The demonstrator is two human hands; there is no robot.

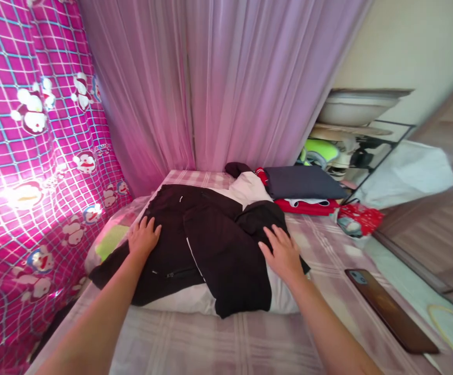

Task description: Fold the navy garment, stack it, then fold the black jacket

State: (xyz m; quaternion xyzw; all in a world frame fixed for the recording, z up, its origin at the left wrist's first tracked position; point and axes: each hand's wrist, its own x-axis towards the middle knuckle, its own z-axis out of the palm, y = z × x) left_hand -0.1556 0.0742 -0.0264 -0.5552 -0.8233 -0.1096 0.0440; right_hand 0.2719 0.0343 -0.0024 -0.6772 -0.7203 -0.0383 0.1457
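Observation:
A black-and-white jacket (226, 250) lies spread on the checked bedding, one dark sleeve folded across its body. A zipped pocket shows near its front edge, and white cloth shows beyond and under the dark part. My left hand (144, 237) rests on the jacket's left side, fingers spread. On the right, my right hand (283, 252) lies on the bunched dark cloth near the hood or collar end, fingers apart. Neither hand grips the fabric.
Folded clothes (306, 182), dark over red, are stacked at the back right. A phone (390, 310) lies on the bed's right side. Purple curtains (226, 83) hang behind, a pink patterned curtain (35, 182) at left. A rack (390, 146) with a basin (361, 107) stands back right.

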